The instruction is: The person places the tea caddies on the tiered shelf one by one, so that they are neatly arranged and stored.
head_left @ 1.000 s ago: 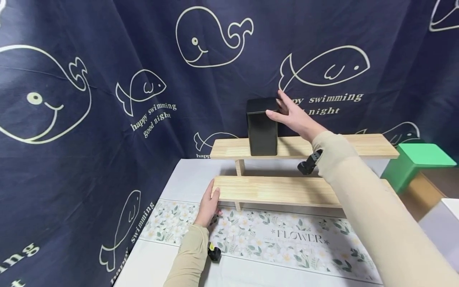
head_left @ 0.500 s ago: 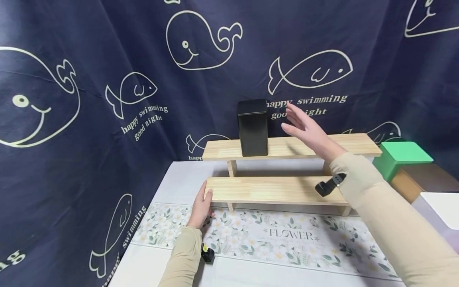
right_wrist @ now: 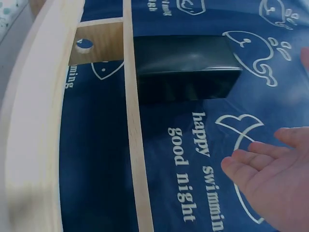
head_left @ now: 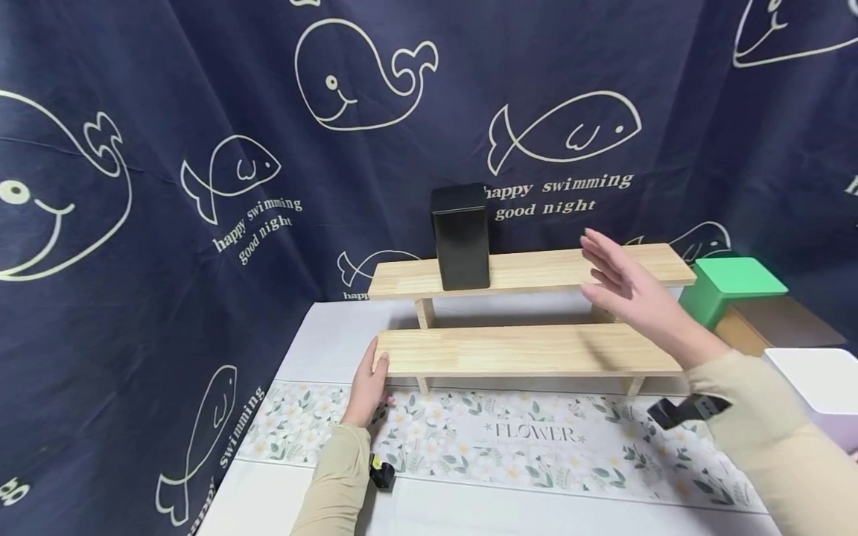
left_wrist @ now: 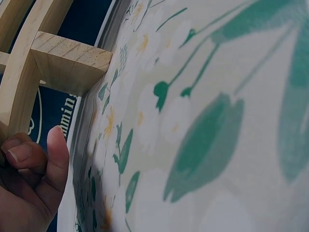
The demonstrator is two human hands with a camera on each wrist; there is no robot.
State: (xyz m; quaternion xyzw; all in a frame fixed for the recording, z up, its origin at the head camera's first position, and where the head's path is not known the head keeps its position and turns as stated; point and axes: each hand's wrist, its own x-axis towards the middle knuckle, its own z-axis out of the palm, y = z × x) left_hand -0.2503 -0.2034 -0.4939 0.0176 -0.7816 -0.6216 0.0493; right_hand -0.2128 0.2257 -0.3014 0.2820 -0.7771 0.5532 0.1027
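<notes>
A two-tier wooden shelf point(head_left: 523, 351) stands on the table. Its lower board's left end is gripped by my left hand point(head_left: 367, 388), also visible with curled fingers in the left wrist view. On the upper tier, left of the middle, a tall black box point(head_left: 462, 242) stands upright. My right hand point(head_left: 626, 290) is in the air in front of the shelf's right part, apart from the box, holding nothing. In the right wrist view its fingers point(right_wrist: 246, 164) are extended, and the black box point(right_wrist: 188, 67) lies clear of them.
At the right stand a green box point(head_left: 733, 279), a brown box point(head_left: 780, 324) and a white-topped box point(head_left: 818, 380). A floral mat point(head_left: 482, 476) printed "FLOWER" lies before the shelf. A dark blue curtain point(head_left: 375, 171) with whale and fish drawings hangs behind and at the left.
My right hand has come away from the black box and moved right and down. The box stays on the upper tier. My left hand keeps its grip, while the head view has shifted slightly.
</notes>
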